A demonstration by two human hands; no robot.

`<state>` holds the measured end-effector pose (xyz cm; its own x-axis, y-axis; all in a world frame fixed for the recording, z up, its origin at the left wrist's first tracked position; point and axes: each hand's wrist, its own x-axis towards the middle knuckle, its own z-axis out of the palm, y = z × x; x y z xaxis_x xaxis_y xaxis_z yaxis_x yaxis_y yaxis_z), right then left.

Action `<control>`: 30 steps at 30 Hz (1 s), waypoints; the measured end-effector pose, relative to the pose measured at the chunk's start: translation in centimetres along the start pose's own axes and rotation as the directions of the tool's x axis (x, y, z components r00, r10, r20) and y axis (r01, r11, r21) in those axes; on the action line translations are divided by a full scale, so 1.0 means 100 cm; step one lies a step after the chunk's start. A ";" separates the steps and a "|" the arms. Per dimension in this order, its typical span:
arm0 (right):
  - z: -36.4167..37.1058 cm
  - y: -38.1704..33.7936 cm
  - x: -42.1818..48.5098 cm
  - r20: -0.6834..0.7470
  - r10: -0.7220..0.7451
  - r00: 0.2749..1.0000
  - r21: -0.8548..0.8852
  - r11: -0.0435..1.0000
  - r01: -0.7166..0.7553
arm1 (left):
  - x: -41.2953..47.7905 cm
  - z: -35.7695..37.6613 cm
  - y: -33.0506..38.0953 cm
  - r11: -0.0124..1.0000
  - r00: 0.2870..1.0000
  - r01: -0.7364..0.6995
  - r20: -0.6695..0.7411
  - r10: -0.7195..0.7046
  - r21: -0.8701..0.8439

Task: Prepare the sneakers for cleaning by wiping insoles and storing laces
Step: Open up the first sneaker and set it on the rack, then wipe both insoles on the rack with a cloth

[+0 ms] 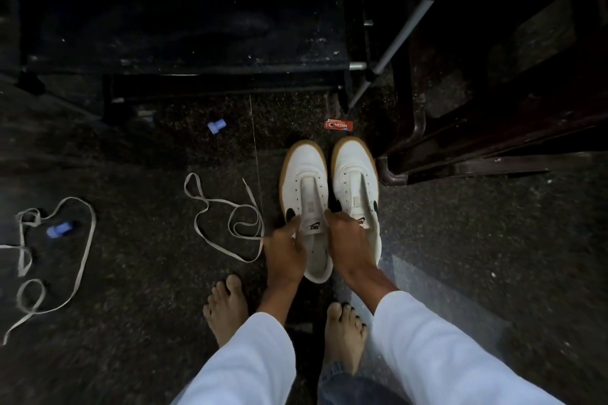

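Two white sneakers with gum soles stand side by side on the dark floor, toes pointing away from me, with no laces in them. My left hand (284,248) grips the left sneaker (304,174) at its collar, fingers by the tongue. My right hand (350,245) grips the right sneaker (353,168) at its opening the same way. One loose lace (227,220) lies on the floor just left of the shoes. A second lace (49,260) lies farther left. No insole or cloth is visible.
A red sachet (339,125) lies beyond the toes. Two small blue plastic pieces (216,126) (59,229) sit on the floor. A dark wooden furniture leg (393,174) stands right of the shoes, a black low shelf (184,66) ahead. My bare feet (227,309) are below.
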<state>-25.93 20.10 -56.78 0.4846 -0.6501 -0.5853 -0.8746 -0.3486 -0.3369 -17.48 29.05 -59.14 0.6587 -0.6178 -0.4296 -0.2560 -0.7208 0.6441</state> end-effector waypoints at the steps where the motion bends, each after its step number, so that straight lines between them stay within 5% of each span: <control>1: -0.003 -0.002 -0.005 -0.013 -0.010 1.000 0.013 1.000 0.010 | -0.004 -0.006 0.006 1.000 1.000 -0.019 0.024 0.018 0.021; 8: -0.053 -0.045 -0.064 -0.045 -0.078 0.996 -0.047 0.996 0.075 | -0.040 -0.072 0.049 0.979 0.987 -0.139 0.107 0.123 0.150; 16: -0.113 -0.086 -0.122 -0.056 -0.090 0.994 -0.165 0.983 0.080 | -0.072 -0.164 0.112 0.827 0.960 -0.262 0.045 0.277 0.498; 30: -0.205 -0.136 -0.196 -0.140 -0.102 0.985 -0.212 0.975 0.070 | -0.143 -0.270 0.185 0.828 0.971 -0.219 0.035 0.235 0.516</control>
<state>-23.81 23.72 -25.58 0.5641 -0.6996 -0.4386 -0.8216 -0.5288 -0.2132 -12.51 33.01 -23.96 0.5549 -0.7802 -0.2886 -0.7213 -0.6241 0.3003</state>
